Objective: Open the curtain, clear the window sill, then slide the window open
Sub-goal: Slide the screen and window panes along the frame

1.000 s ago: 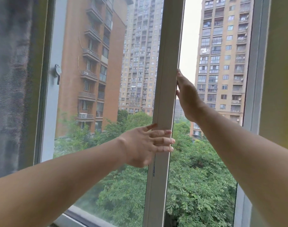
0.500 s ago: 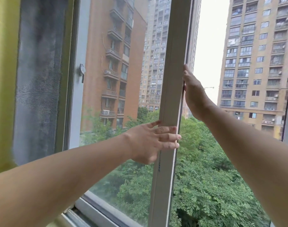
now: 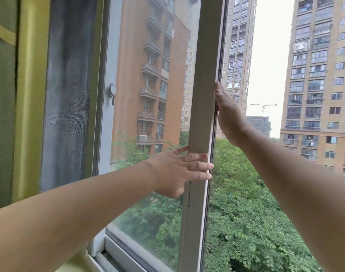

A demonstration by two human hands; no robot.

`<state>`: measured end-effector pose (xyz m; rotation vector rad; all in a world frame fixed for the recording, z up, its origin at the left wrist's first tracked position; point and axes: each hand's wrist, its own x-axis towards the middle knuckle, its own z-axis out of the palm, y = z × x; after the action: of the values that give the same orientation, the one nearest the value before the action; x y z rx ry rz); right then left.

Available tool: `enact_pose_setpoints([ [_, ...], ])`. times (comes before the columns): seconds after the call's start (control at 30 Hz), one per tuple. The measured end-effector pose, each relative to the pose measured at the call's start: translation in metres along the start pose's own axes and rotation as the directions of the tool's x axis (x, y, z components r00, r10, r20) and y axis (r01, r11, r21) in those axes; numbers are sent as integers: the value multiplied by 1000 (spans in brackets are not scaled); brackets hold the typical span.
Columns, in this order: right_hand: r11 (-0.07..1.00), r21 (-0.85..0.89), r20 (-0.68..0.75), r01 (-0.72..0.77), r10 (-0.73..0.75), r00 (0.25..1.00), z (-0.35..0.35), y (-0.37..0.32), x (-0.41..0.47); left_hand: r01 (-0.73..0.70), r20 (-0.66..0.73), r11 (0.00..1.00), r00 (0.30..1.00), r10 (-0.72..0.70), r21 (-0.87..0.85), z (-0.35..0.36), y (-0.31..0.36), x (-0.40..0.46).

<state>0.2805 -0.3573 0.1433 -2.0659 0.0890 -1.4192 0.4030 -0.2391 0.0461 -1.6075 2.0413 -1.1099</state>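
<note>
A sliding window sash with a white upright frame bar (image 3: 202, 99) stands in the middle of the head view, its glass pane (image 3: 148, 91) to the left. To the right of the bar the window is open to the air. My left hand (image 3: 179, 169) lies flat on the bar's front, fingers spread and curled over its right edge. Higher up, my right hand (image 3: 226, 114) presses its palm and fingers against the bar's right edge. A grey curtain (image 3: 67, 91) hangs bunched at the left.
A metal latch (image 3: 112, 93) sits on the left white frame post. A yellow-green wall (image 3: 28, 95) borders the curtain. The bottom track (image 3: 116, 258) runs along the lower left. Outside are tall buildings and green treetops.
The sash bar has shifted left relative to the buildings behind, with both hands still on it, and the open gap at the right has widened. My view has turned left, showing more wall and curtain.
</note>
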Motion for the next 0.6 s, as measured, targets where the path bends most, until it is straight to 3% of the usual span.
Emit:
enact_pose_setpoints([
  [0.6,986,-148,46,82,-76,996,47,16,19,32,99,999,994,-34,23,25,-35,-20],
])
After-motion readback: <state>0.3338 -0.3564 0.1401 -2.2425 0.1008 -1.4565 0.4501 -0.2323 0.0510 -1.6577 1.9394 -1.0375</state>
